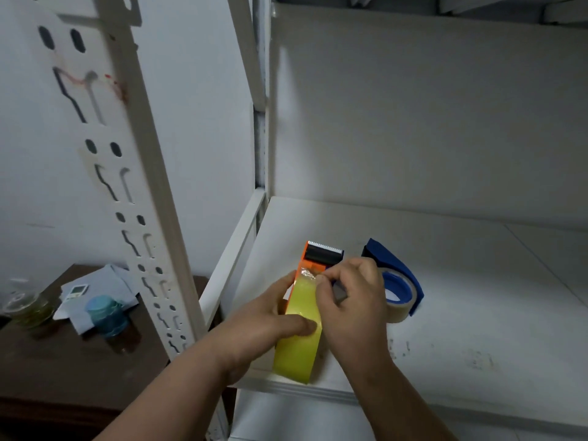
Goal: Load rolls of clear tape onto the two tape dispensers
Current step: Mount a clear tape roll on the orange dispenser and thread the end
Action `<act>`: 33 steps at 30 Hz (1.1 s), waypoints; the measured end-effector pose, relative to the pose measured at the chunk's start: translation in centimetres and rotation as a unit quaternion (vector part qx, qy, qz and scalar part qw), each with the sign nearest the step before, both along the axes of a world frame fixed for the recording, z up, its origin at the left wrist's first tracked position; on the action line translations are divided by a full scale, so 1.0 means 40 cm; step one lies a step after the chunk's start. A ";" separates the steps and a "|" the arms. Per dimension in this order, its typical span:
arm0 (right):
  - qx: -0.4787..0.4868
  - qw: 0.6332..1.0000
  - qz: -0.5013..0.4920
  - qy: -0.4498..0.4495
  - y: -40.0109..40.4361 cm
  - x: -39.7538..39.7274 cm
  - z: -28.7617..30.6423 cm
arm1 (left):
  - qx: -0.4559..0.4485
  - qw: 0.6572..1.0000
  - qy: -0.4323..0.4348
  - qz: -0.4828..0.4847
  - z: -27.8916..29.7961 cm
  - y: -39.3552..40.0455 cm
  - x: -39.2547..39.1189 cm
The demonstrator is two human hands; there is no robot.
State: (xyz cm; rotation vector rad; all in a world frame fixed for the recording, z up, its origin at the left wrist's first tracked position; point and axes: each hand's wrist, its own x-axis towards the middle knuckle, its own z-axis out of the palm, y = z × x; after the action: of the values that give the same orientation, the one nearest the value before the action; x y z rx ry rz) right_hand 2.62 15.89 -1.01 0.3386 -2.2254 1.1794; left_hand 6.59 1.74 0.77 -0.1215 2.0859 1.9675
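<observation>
The left hand grips a yellowish tape roll mounted in an orange dispenser. The right hand pinches the tape's loose end. Just beyond the right hand sits a blue dispenser, already loaded.

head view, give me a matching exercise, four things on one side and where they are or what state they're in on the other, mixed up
Things:
1. orange tape dispenser
2. blue tape dispenser
3. left hand
4. blue-lidded jar

Place or state:
A. on the dark wooden table left of the shelf post
B. on the white shelf, right of the hands, a clear tape roll already on it
C. steadies the yellowish tape roll, forefinger laid across it
D. at the far end of the yellowish tape roll, serrated blade pointing away

Pairs: 1-D, 2-B, 3-C, 4-A
</observation>
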 end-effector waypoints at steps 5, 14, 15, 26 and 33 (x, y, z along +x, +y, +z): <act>-0.021 1.000 -0.007 0.000 -0.023 -0.001 0.002 | 0.044 0.998 0.046 -0.005 -0.026 -0.010 0.009; -0.001 0.999 -0.048 0.016 -0.035 0.000 0.025 | -0.049 0.986 0.115 0.113 -0.045 0.011 0.009; -0.001 0.999 -0.051 0.017 -0.036 0.000 0.028 | -0.058 0.985 0.114 0.119 -0.047 0.012 0.007; -0.044 0.996 -0.072 0.000 -0.047 -0.016 0.054 | -0.070 0.980 0.088 0.167 -0.041 0.016 -0.018; 0.005 0.992 0.018 -0.127 -0.012 -0.033 0.111 | -0.044 0.983 0.072 0.166 -0.036 0.002 -0.036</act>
State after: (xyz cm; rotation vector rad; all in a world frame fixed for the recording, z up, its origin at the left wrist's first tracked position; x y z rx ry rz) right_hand 1.29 15.40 3.42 0.2450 -2.4534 1.2933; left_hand 5.14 1.84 -0.68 -0.3783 2.3746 2.1224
